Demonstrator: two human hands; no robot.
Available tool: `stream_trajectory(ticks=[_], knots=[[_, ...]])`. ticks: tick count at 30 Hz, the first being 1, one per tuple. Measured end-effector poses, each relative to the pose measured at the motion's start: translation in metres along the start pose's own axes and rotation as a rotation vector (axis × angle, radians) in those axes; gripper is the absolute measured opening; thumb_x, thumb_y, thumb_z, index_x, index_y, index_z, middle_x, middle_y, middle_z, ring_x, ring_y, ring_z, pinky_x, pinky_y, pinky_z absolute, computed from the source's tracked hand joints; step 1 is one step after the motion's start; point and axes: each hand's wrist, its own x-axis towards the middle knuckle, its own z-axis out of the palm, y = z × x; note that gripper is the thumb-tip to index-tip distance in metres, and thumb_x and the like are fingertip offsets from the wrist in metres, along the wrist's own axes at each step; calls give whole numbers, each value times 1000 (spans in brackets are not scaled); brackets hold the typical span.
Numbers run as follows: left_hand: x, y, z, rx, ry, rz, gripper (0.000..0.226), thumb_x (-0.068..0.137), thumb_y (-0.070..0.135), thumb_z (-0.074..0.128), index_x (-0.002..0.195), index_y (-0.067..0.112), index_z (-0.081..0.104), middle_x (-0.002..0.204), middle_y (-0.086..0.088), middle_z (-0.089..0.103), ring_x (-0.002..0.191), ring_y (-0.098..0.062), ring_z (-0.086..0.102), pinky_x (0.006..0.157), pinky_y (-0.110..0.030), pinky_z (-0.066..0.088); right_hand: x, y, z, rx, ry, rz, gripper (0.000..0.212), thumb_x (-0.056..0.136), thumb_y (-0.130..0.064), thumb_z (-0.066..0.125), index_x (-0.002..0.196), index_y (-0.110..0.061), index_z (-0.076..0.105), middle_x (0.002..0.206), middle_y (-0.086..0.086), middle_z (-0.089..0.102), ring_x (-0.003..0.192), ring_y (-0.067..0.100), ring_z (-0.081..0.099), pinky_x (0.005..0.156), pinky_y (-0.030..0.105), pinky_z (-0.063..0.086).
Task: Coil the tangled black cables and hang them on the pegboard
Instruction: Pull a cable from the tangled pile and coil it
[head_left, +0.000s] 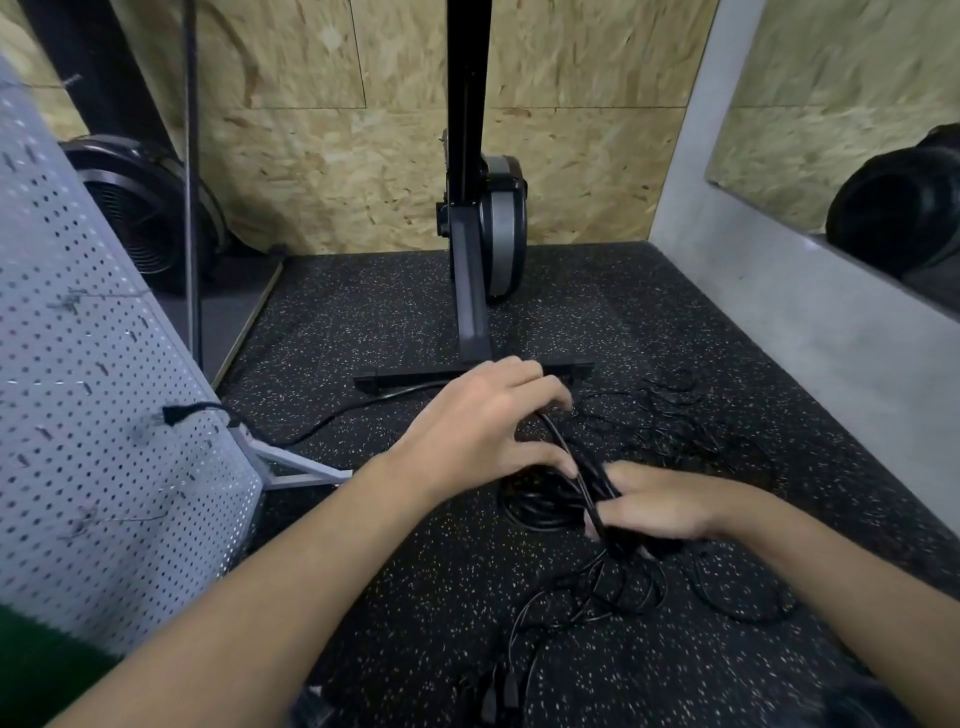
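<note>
A bundle of thick black cable (545, 506) lies partly coiled on the speckled floor between my hands. My left hand (483, 426) is above it, with its fingers and thumb closed around a strand that runs down to the right. My right hand (660, 506) grips the gathered loops at their right side. Thinner tangled black cables (670, 415) are spread on the floor behind my right hand, and more loose strands with plugs (571, 613) trail toward me. A white pegboard (78, 395) stands at the left, with a black plug (179, 413) hanging at its edge.
The black rowing machine's upright (470, 291) and its foot bar (415, 376) stand just beyond my hands. A black fan (140, 208) sits behind the pegboard. A grey wall with a mirror (831, 171) bounds the right side. The pegboard's white foot (296, 465) juts onto the floor.
</note>
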Motion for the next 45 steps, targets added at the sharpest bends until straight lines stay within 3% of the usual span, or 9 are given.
stream_trajectory(ticks=[6, 15, 19, 24, 32, 38, 40, 43, 45], knots=[[-7, -6, -5, -245, -72, -133, 47, 75, 58, 82, 109, 26, 81, 89, 14, 57, 90, -8, 54, 82, -40, 53, 4, 6, 0, 256, -99, 42, 8, 93, -19, 59, 91, -11, 59, 84, 6, 64, 69, 21, 57, 47, 24, 42], [-5, -11, -19, -474, -161, -269, 27, 73, 42, 91, 95, 28, 85, 87, 9, 70, 87, -10, 67, 80, -28, 55, 4, 4, 3, 497, -348, 22, 64, 89, -67, 51, 112, -10, 65, 92, 13, 59, 67, 19, 58, 44, 21, 45], [-8, -19, -21, -557, -247, -346, 20, 75, 36, 91, 92, 27, 85, 90, 10, 73, 87, -8, 70, 85, -27, 54, -3, -4, 7, 191, -277, -65, 26, 93, -44, 72, 93, -19, 67, 82, 0, 61, 67, 13, 57, 48, 21, 45], [-9, -31, -21, -606, -277, -407, 19, 75, 38, 90, 88, 25, 84, 89, 9, 77, 87, -8, 71, 86, -29, 54, -11, -15, 10, -136, -191, -177, 9, 96, -23, 70, 99, -15, 66, 77, -9, 67, 70, 9, 62, 63, 23, 51], [-21, -50, 0, -852, -203, -579, 37, 94, 45, 65, 88, 10, 76, 82, -14, 70, 76, -17, 64, 77, -31, 50, -37, -36, 6, -209, 144, -519, 14, 92, -23, 76, 90, -16, 64, 82, 5, 67, 73, 24, 62, 67, 42, 51], [-16, -46, 8, -826, -119, -531, 21, 97, 35, 68, 85, 22, 79, 66, 1, 58, 67, -21, 45, 66, -31, 37, -29, -48, 31, -277, -99, -468, 14, 92, -19, 72, 87, -8, 63, 78, 16, 64, 62, 26, 54, 59, 44, 49], [-21, -49, 7, -815, -134, -551, 27, 98, 37, 67, 83, 15, 76, 65, -3, 53, 64, -22, 40, 61, -32, 32, -28, -44, 28, -286, 16, -469, 16, 92, -21, 71, 83, -10, 63, 75, 11, 65, 58, 20, 53, 55, 36, 47], [-32, -53, 1, -884, -90, -603, 33, 95, 40, 67, 83, 11, 73, 73, -3, 66, 69, -20, 60, 70, -34, 49, -32, -38, 11, -300, 280, -513, 17, 93, -23, 72, 80, -20, 61, 75, -1, 64, 59, 7, 53, 56, 24, 45], [-35, -51, 4, -847, -101, -601, 19, 96, 23, 70, 86, 7, 72, 81, -3, 72, 77, -17, 67, 76, -31, 56, -34, -40, 6, -302, 419, -618, 14, 93, -21, 72, 85, -20, 61, 77, -3, 62, 64, 12, 56, 59, 26, 46]])
